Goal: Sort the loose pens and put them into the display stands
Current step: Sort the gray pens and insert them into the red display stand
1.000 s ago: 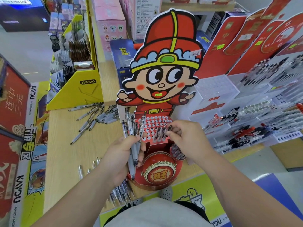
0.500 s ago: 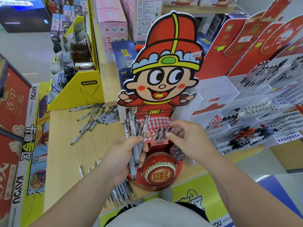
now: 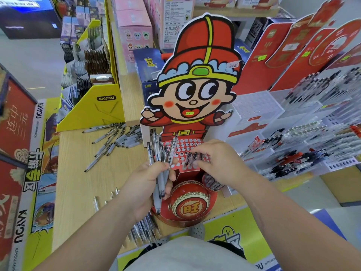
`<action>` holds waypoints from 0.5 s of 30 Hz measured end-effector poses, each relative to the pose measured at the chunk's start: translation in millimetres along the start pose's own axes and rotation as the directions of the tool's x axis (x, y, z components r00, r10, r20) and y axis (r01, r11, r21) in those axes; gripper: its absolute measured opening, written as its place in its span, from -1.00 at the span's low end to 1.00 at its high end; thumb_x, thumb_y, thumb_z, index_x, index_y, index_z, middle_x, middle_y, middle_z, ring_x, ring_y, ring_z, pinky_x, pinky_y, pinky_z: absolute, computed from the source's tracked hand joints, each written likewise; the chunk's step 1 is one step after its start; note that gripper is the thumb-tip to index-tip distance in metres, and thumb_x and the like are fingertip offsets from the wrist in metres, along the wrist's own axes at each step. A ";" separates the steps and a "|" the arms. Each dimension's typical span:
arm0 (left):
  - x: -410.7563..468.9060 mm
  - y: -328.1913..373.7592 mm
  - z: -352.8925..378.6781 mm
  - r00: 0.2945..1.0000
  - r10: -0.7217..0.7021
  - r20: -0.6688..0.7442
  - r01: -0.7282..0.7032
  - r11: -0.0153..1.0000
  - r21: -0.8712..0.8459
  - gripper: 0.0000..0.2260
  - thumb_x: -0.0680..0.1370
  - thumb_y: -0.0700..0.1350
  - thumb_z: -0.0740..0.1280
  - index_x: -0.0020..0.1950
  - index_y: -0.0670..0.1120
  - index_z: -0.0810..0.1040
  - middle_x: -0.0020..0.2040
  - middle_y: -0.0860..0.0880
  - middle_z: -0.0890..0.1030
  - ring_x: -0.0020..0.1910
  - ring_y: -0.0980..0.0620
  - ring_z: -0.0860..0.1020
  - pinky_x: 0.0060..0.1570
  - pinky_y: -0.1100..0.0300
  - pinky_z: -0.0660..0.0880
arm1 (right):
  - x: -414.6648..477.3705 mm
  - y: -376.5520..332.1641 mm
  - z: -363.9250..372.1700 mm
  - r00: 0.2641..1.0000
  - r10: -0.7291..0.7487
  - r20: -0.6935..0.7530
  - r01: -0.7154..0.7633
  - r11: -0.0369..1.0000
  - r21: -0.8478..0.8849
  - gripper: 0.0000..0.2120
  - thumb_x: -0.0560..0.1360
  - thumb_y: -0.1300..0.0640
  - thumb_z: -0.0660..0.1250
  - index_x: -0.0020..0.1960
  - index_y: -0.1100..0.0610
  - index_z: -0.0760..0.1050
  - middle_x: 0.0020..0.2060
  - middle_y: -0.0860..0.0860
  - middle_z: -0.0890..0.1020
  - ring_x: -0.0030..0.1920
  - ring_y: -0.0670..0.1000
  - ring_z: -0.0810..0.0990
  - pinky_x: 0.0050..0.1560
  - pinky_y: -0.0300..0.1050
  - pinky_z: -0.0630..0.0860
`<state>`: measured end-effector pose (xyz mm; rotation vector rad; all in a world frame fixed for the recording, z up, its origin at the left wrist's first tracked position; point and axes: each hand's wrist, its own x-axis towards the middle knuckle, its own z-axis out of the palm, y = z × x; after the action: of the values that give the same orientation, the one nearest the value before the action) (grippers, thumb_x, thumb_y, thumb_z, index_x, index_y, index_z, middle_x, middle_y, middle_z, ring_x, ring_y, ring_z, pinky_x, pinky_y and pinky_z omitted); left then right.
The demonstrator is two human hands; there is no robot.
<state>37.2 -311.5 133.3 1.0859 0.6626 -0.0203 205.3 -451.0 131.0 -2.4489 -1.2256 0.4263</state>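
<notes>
A red cartoon-figure display stand (image 3: 195, 208) sits on the wooden table, with a perforated pen panel (image 3: 185, 147) below the figure's belt. My left hand (image 3: 144, 184) grips a bundle of several grey pens (image 3: 159, 163), tips pointing down. My right hand (image 3: 220, 163) hovers over the panel's lower right, its fingertips at the dark pens (image 3: 192, 158) standing in the holes; whether it pinches one is hidden. Loose pens (image 3: 111, 141) lie scattered on the table to the left. More pens (image 3: 144, 231) lie at the table's near edge under my left forearm.
A yellow KAYOU card box (image 3: 97, 106) stands at the table's back left. Clear tiered stands filled with pens (image 3: 304, 153) and red header cards (image 3: 277, 59) crowd the right side. Bare wooden tabletop (image 3: 78, 182) lies left of my left hand.
Both hands stay in nearly the same place. My right hand's fingers have shifted slightly at the pens in the panel, and the bundle in my left hand has barely moved.
</notes>
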 end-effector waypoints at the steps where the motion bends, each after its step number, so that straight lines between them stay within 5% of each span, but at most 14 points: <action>1: -0.6 0.4 0.5 1.000 -0.002 0.000 0.002 1.000 0.005 -0.72 0.65 -0.17 0.19 -0.22 -0.24 0.50 -0.39 -0.15 0.47 -0.45 -0.03 0.36 -0.41 0.11 0.31 | -0.1 0.0 0.5 1.000 0.009 -0.003 -0.009 1.000 0.002 -0.64 0.49 0.05 0.49 0.28 -0.02 0.61 0.16 0.05 0.62 0.19 0.03 0.54 0.18 -0.12 0.44; 11: -2.6 0.5 3.4 1.000 -0.010 -0.007 0.010 1.000 0.013 -0.77 0.65 -0.17 0.19 -0.13 -0.26 0.49 -0.43 -0.09 0.50 -0.45 -0.02 0.37 -0.42 0.13 0.34 | 1.2 -2.1 -1.3 0.999 0.036 -0.003 -0.036 0.998 0.043 -0.62 0.45 0.01 0.52 0.25 -0.01 0.62 0.11 -0.05 0.66 0.13 -0.02 0.57 0.07 -0.15 0.46; 15: -4.2 1.5 2.4 1.000 -0.008 0.028 0.006 0.998 0.060 -0.73 0.64 -0.16 0.20 -0.18 -0.26 0.51 -0.44 -0.15 0.45 -0.44 -0.04 0.37 -0.42 0.17 0.36 | -3.6 -11.4 -13.8 0.996 0.063 -0.059 -0.044 0.960 0.278 -0.49 0.43 -0.11 0.51 0.34 -0.07 0.52 0.08 -0.22 0.65 0.14 -0.19 0.57 0.18 -0.20 0.49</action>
<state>35.5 -313.9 137.3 1.1387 0.6440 -0.0613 201.0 -450.2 148.7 -2.2421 -0.9998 0.4909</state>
